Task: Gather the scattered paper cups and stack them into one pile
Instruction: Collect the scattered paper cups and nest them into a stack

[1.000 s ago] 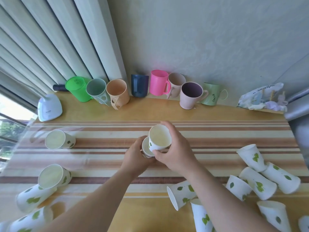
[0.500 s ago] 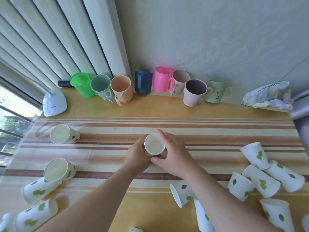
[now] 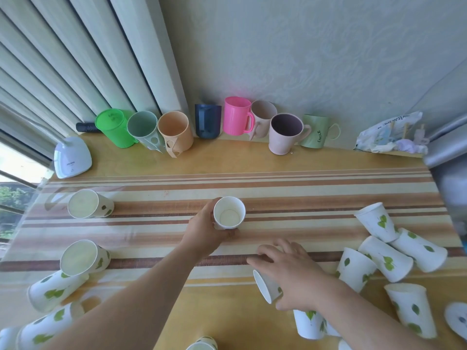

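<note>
White paper cups with green leaf prints lie scattered on a striped table mat (image 3: 303, 188). My left hand (image 3: 204, 229) grips an upright stack of nested cups (image 3: 229, 212) at the table's middle. My right hand (image 3: 290, 274) rests over a cup lying on its side (image 3: 265, 286), fingers curled around it. Several cups (image 3: 384, 258) are heaped at the right. More cups lie on the left, one near the back (image 3: 88, 204) and others nearer me (image 3: 80, 257).
A row of coloured plastic mugs (image 3: 237, 116) stands against the back wall. A small white device (image 3: 72, 157) sits at the back left by the curtain. A crumpled plastic bag (image 3: 389, 135) lies at the back right. The table edge runs along the right.
The two cups were nested into one stack, which now stands upright in my left hand. My right hand let go of it and dropped to a lying cup nearer me.
</note>
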Motion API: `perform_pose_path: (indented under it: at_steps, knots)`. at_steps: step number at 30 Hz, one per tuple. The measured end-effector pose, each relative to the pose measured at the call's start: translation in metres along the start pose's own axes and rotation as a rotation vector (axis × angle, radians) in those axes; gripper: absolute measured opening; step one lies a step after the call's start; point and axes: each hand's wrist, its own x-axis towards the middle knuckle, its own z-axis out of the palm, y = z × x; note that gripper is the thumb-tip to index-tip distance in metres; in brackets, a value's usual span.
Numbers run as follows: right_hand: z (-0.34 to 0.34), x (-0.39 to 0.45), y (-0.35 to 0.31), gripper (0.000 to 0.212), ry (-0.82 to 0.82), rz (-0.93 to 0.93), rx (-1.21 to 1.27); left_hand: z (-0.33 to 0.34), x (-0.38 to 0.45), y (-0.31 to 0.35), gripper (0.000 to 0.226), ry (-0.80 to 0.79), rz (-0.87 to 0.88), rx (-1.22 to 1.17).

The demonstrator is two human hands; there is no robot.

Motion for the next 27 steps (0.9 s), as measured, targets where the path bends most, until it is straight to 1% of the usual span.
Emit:
perform_pose_path:
  at_steps: [2,4,5,6,7,8,10,11,12,13,14,15,16,17,19,23,25,27]
  knots:
    - [0.003,0.006,-0.001,0.08,0.02,-0.007,-0.056,0.002,0.0,-0.001,0.08,-0.003,-0.002,0.025]
    - [0.004,0.01,0.001,0.072,0.029,0.027,-0.022,0.003,-0.001,-0.002,0.079,0.0,-0.016,0.023]
    - [0.004,0.01,0.004,0.072,0.053,0.055,0.048,0.004,-0.002,-0.003,0.078,0.0,-0.02,0.014]
    - [0.003,0.01,0.008,0.072,0.098,0.101,0.182,0.005,-0.002,-0.004,0.076,-0.002,-0.021,0.005]
    - [0.0,0.009,0.012,0.071,0.175,0.163,0.415,0.005,-0.003,-0.005,0.075,-0.003,-0.02,-0.003]
    - [-0.003,0.009,0.016,0.067,0.271,0.234,0.739,0.006,-0.004,-0.004,0.075,-0.003,-0.022,-0.011]
    - [-0.011,0.012,0.019,0.058,0.527,0.341,1.414,0.007,-0.007,-0.002,0.074,-0.006,-0.027,-0.023]
    - [-0.017,0.016,0.02,0.052,0.641,0.379,1.664,0.007,-0.007,-0.002,0.075,-0.009,-0.026,-0.025]
    - [-0.024,0.02,0.019,0.047,0.711,0.383,1.859,0.008,-0.007,-0.001,0.075,-0.013,-0.026,-0.024]
    - [-0.032,0.024,0.016,0.046,0.745,0.345,2.004,0.008,-0.008,0.0,0.075,-0.017,-0.023,-0.021]
    - [-0.04,0.027,0.011,0.051,0.761,0.285,2.094,0.008,-0.008,0.001,0.076,-0.02,-0.019,-0.016]
    - [-0.048,0.031,0.005,0.058,0.773,0.219,2.12,0.008,-0.009,0.002,0.077,-0.024,-0.012,-0.012]
    - [-0.055,0.034,-0.003,0.061,0.793,0.163,2.075,0.008,-0.009,0.002,0.078,-0.029,-0.006,-0.009]
    - [-0.06,0.038,-0.01,0.061,0.825,0.124,1.969,0.008,-0.009,0.002,0.079,-0.033,-0.003,-0.006]
    - [-0.063,0.043,-0.022,0.06,0.881,0.093,1.645,0.008,-0.009,0.002,0.074,-0.04,-0.009,-0.005]
    - [-0.054,0.05,-0.033,0.07,0.86,0.075,1.052,0.008,-0.009,0.002,0.071,-0.054,-0.02,-0.006]
    - [-0.048,0.052,-0.033,0.077,0.839,0.091,0.875,0.008,-0.009,0.003,0.07,-0.056,-0.021,-0.002]
    - [-0.041,0.056,-0.031,0.08,0.81,0.112,0.8,0.009,-0.009,0.004,0.067,-0.059,-0.018,0.008]
